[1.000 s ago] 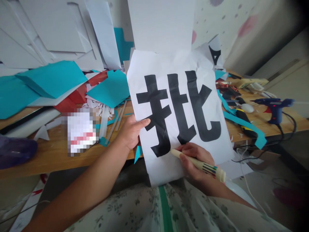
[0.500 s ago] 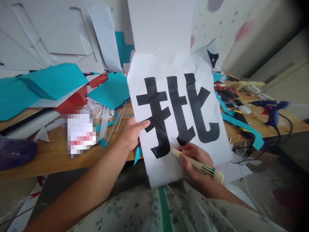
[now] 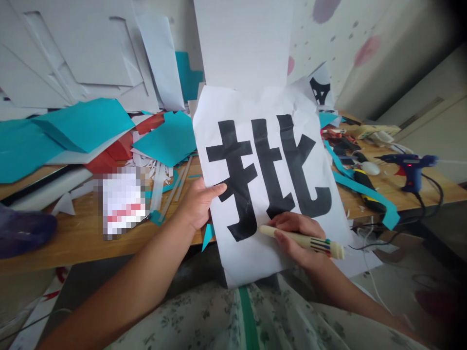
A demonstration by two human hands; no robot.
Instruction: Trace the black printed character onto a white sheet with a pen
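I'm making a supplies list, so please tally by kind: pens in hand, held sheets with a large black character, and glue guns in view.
Cream cylindrical pen, in the right hand: 1
White paper sheet with a large black character, gripped by the left hand: 1
Blue pistol-shaped glue gun: 1
Total: 3

There are two hands (image 3: 202, 203) (image 3: 298, 224) and one multicolour pen (image 3: 305, 240).

Head cam, fwd/down at hands (image 3: 197, 205)
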